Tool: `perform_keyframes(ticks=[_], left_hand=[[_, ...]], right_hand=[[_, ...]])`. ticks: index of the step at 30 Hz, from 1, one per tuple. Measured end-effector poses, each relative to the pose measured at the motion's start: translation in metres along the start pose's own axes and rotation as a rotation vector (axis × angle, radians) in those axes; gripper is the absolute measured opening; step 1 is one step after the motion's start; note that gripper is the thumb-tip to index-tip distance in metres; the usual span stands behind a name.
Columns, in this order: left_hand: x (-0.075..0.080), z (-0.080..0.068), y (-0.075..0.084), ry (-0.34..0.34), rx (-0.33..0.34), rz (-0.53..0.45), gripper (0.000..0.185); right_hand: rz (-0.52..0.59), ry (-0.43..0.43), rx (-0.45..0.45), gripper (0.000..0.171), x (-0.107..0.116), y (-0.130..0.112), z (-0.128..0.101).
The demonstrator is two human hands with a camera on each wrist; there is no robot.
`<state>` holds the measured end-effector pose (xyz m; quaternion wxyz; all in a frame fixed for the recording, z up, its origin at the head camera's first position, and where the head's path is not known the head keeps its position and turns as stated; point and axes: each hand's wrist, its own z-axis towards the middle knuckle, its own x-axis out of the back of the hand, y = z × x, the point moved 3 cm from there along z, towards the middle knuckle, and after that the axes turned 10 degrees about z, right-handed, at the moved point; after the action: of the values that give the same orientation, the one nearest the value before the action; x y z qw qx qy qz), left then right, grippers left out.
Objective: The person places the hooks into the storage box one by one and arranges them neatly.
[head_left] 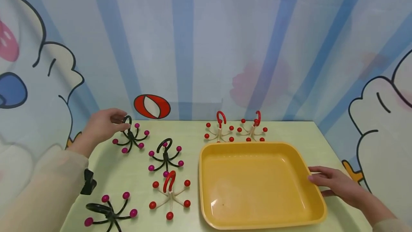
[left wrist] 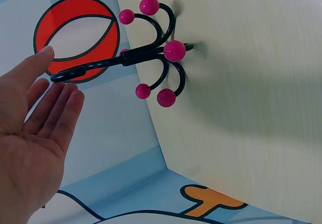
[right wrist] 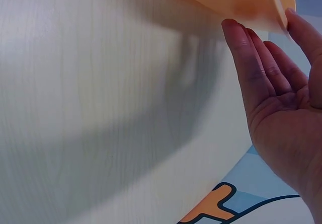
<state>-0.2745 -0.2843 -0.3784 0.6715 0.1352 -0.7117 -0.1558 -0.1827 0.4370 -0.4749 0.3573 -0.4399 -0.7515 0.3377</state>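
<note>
Head view: right hand (head_left: pixel 338 183) touches yellow tray's (head_left: pixel 317 192) right rim.

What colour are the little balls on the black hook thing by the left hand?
Pink balls, clearest in the left wrist view.

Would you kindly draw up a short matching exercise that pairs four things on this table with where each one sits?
Things:
1. yellow tray
2. black hook by the left hand
3. red hook nearest the camera
4. pair of red hooks

Places:
A. behind the tray, by the backdrop
B. just left of the tray's front corner
C. back left of the table
D. right half of the table, right hand at its rim

Pairs: 1-D, 2-C, 3-B, 4-A
</note>
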Motion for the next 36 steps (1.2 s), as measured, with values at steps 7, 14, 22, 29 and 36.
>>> perform_keyframes(ticks=[7,14,22,29,36], left_hand=[[-0.003,0.002,-0.004,0.039,0.017,-0.017,0.045],[-0.006,0.004,-0.015,0.096,0.016,-0.010,0.030],[-0.009,0.003,-0.019,0.160,-0.026,0.005,0.021],[-0.007,0.001,-0.018,0.186,-0.073,0.030,0.018],[0.005,0.000,-0.009,0.194,-0.130,0.069,0.018]], right_hand=[[0.032,-0.045,0.020,0.067,0.001,0.002,0.001],[0.038,-0.056,0.018,0.066,0.002,0.001,0.002],[0.042,-0.059,0.017,0.066,0.004,0.005,0.003],[0.055,-0.067,0.023,0.065,0.002,0.003,0.003],[0.063,-0.070,0.032,0.064,0.002,0.004,0.003]])
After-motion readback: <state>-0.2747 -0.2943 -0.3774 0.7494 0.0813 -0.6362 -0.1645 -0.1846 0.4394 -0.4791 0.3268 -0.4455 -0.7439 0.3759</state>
